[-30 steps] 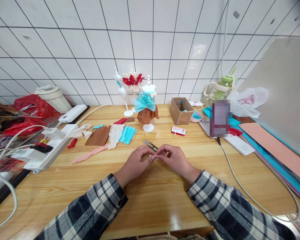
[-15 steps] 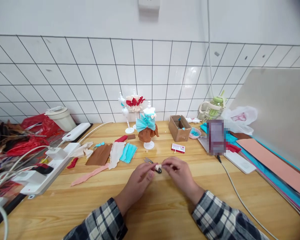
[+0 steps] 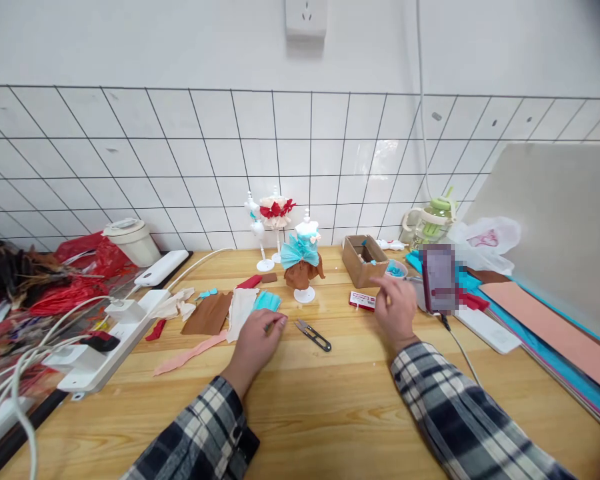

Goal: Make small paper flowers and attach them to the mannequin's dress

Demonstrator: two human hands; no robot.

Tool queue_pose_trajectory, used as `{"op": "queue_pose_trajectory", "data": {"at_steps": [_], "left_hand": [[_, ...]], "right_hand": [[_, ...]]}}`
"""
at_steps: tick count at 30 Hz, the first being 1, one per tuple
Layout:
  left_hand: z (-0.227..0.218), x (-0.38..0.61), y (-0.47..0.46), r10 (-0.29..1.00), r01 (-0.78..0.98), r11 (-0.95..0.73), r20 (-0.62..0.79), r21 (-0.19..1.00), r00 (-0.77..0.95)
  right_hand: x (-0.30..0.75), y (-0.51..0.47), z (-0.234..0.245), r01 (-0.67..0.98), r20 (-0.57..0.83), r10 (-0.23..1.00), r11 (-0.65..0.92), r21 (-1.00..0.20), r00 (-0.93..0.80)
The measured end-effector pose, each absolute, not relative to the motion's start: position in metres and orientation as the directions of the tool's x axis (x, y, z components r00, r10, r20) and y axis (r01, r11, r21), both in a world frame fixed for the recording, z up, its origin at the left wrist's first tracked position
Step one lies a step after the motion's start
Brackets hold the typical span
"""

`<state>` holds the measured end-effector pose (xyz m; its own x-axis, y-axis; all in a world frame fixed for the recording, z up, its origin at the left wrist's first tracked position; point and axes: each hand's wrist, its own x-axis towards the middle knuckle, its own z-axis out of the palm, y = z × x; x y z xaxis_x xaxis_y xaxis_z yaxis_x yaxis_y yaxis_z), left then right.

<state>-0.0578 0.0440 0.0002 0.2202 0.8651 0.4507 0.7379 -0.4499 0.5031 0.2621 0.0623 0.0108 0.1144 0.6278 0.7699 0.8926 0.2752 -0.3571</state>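
My left hand (image 3: 257, 341) rests low over the table, fingers curled together beside the turquoise cloth piece (image 3: 267, 301). Whatever it pinches is too small to make out. My right hand (image 3: 396, 308) reaches forward by the cardboard box (image 3: 364, 270) and the red-and-white card (image 3: 363, 301), its index finger stretched out and nothing visible in it. Between the hands lie dark thread snips (image 3: 314, 335), blades pointing away to the left. Beyond them stands a small white dress form (image 3: 306, 229) wearing a turquoise bow (image 3: 300, 251) and a brown skirt (image 3: 303, 273).
Brown cloth (image 3: 209, 315), white cloth (image 3: 240, 313) and a pink strip (image 3: 193, 353) lie left. A power strip (image 3: 113, 347) with cables borders that side. At right are a phone (image 3: 439, 280), a pink bowl (image 3: 397, 269) and stacked coloured sheets (image 3: 545, 320).
My hands have parted from over the snips, where they held a small pale piece together. The left moved left and the right moved right and forward. The snips now show fully.
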Motion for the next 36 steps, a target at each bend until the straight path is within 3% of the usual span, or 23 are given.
{"op": "queue_pose_trajectory", "data": {"at_steps": [2,4,7,11,15,21,25,30,32,34,36], "left_hand": [[0.004,-0.077,0.055,0.855,0.767,-0.421,0.494,0.484,0.157],[0.008,-0.094,0.063,0.831,0.789,-0.398,0.548,0.468,0.094],[0.014,-0.118,0.067,0.711,0.842,-0.349,0.702,0.412,-0.049],[0.017,-0.148,0.069,0.709,0.909,-0.121,0.676,0.400,-0.203],[0.019,-0.159,0.066,0.805,0.946,-0.008,0.564,0.323,-0.186],[0.019,-0.124,0.059,0.838,0.936,-0.246,0.540,0.251,0.075],[0.020,-0.120,0.060,0.844,0.939,-0.264,0.524,0.220,0.115],[0.034,-0.155,0.059,0.835,0.979,0.019,0.535,0.202,-0.127],[0.041,-0.173,0.057,0.855,0.976,0.144,0.476,0.161,-0.205],[0.044,-0.190,0.057,0.889,0.937,0.311,0.301,0.158,-0.346],[0.043,-0.207,0.057,0.920,0.918,0.371,0.083,0.139,-0.384]], "right_hand": [[0.241,0.037,0.000,0.818,0.743,0.654,0.499,-0.286,-0.140],[0.217,0.018,0.000,0.751,0.644,0.692,0.604,-0.268,-0.327],[0.186,0.006,0.005,0.759,0.452,0.794,0.569,-0.316,-0.407],[0.179,0.010,0.002,0.765,0.205,0.807,0.591,-0.258,-0.554],[0.195,0.017,-0.006,0.818,0.105,0.873,0.484,-0.312,-0.476],[0.202,0.015,-0.004,0.818,0.132,0.872,0.488,-0.304,-0.472],[0.203,0.015,-0.001,0.831,0.156,0.898,0.440,-0.340,-0.412],[0.208,0.022,0.000,0.810,0.158,0.919,0.393,-0.434,-0.361],[0.210,0.025,-0.001,0.812,0.111,0.938,0.341,-0.474,-0.329],[0.212,0.026,-0.002,0.826,0.062,0.958,0.273,-0.493,-0.280],[0.213,0.027,-0.003,0.845,0.019,0.969,0.224,-0.486,-0.246]]}}
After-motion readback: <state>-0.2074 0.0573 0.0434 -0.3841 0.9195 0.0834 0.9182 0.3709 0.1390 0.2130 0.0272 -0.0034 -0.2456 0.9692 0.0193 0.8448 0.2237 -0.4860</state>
